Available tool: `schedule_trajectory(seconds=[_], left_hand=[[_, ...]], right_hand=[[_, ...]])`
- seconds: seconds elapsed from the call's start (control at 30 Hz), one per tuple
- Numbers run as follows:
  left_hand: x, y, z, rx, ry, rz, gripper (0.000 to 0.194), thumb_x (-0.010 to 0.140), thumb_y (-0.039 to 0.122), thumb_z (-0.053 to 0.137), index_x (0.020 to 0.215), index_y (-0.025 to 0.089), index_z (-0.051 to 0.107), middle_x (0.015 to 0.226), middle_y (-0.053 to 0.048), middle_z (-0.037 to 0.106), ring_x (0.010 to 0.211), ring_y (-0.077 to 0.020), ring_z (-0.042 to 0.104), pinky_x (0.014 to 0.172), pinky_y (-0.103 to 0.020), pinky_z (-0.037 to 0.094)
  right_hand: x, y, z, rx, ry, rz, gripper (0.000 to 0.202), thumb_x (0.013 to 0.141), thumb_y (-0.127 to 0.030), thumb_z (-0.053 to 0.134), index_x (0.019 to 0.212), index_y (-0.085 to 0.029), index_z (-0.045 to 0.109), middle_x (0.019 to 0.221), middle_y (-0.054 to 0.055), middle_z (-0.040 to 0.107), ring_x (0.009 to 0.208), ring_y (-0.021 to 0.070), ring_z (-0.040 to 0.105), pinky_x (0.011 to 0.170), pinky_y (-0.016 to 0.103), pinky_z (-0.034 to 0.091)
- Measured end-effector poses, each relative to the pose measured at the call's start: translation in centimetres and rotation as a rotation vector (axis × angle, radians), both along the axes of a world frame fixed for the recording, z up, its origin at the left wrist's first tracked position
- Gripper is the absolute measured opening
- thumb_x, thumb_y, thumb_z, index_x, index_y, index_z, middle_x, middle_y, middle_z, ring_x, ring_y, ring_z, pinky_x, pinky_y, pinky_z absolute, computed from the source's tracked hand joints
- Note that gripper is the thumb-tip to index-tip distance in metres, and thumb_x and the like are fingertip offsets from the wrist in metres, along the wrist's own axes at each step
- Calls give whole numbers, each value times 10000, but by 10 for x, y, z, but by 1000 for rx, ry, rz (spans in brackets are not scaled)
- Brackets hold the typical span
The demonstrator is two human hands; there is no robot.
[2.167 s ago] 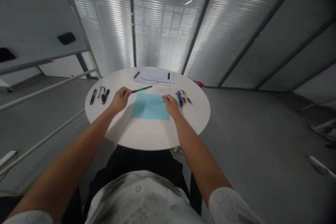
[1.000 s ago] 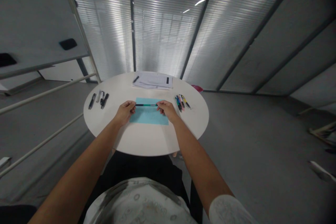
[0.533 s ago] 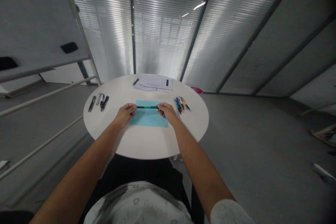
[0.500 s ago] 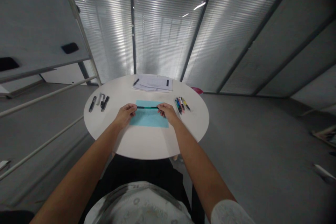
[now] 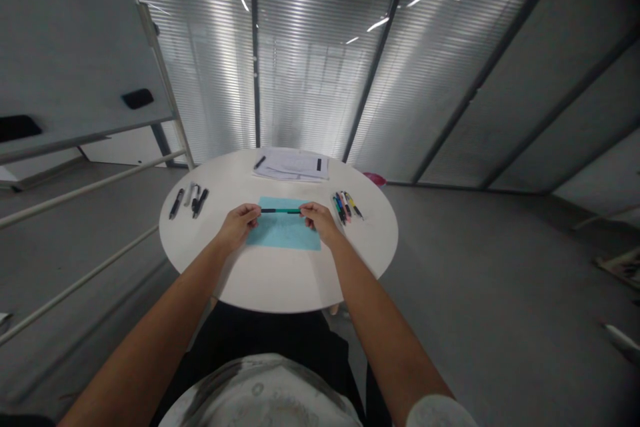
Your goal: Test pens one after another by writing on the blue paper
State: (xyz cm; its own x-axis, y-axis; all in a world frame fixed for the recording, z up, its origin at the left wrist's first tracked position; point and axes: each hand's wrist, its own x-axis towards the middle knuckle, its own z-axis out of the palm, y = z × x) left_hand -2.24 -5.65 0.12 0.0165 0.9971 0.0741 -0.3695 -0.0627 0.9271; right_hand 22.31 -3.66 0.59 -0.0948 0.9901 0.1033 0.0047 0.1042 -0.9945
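Note:
A slim green and black pen (image 5: 281,211) is stretched level between my two hands. My left hand (image 5: 242,221) pinches its black left end, and my right hand (image 5: 317,219) pinches the right end. Beneath the pen lies a light blue sheet (image 5: 283,233) on the round white table (image 5: 280,280). On the right of the table is a group of colored pens (image 5: 343,207). Several black and grey markers (image 5: 189,201) lie on the left side.
White papers (image 5: 291,165) with a dark pen (image 5: 259,162) on them lie at the table's far edge. A whiteboard (image 5: 75,33) on a white frame stands at the left. Behind the table are glass panels with blinds (image 5: 305,93).
The whole view has shifted slightly, so the table and hands appear a little lower. Both hands keep their hold on the pen.

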Motion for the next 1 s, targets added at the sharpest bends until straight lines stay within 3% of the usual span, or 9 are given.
schedule_trajectory(seconds=[0.23,0.67,0.87,1.0], left_hand=[[0,-2,1,-2,-20,-6,291,576,265,838,782,137,677,686,8,571,567,-68,469,569,-225,374],[3,-3,5,-34,-54,-5,318,601,340,833,756,132,648,647,8,549,566,-67,456,555,-216,364],[2,-2,3,-14,-26,-26,338,585,346,839,771,133,654,658,13,555,568,-70,466,572,-230,373],[1,-3,2,-5,-12,-22,331,597,339,830,793,130,664,673,10,570,568,-69,475,583,-234,380]], right_hand=[[0,1,-4,14,-39,-24,317,684,-466,663,804,-172,645,642,-14,597,462,67,455,422,209,282],[1,-5,2,16,-44,-11,290,659,-403,682,832,-172,655,681,-9,632,470,66,481,422,200,313],[0,-5,2,14,-45,-19,284,637,-371,679,840,-172,666,540,-45,551,448,76,464,424,205,311],[1,-3,0,22,-35,-14,314,642,-386,681,872,-173,671,580,-38,574,455,73,472,423,203,306]])
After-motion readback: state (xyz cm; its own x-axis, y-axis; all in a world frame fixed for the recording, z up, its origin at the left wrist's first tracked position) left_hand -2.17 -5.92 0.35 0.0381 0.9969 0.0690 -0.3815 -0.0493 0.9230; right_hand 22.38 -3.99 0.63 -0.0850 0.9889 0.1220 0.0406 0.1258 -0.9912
